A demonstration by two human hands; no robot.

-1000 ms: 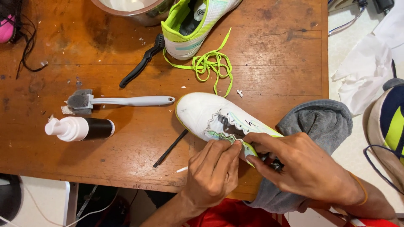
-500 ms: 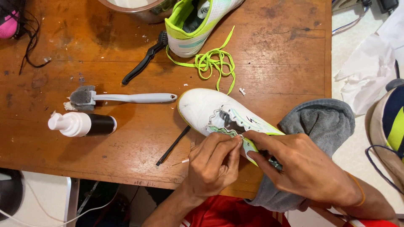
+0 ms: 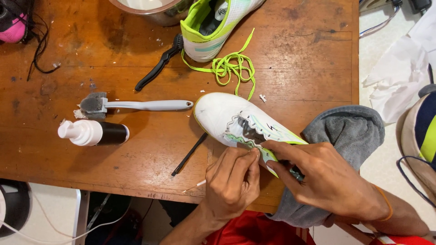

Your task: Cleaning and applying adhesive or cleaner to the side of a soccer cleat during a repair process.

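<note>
At the bottom centre of the frame my left hand (image 3: pixel 234 179) pinches a thin white stick (image 3: pixel 200 183) between closed fingers, its tip pressed to the lace holes of the white shoe (image 3: pixel 227 113). Just right of it my right hand (image 3: pixel 324 179) grips the shoe's side and heel end, fingers wrapped over the edge, steadying it. The shoe lies on its side in the middle of the frame, toe pointing up-left, its heel end resting on a grey cloth (image 3: pixel 349 131) that hangs over the near edge of the wooden table (image 3: pixel 113 154). A thin black stick (image 3: pixel 190 154) lies just left of the shoe. Further left, at centre left, a black bottle with a white pump (image 3: pixel 93 133) lies on its side, and above it a grey-handled brush (image 3: pixel 136 105). Toward the top centre lie a loose green lace (image 3: pixel 231 66), a black brush (image 3: pixel 159 66), a second shoe (image 3: pixel 215 25) and the rim of a metal bowl (image 3: pixel 154 13).
</note>
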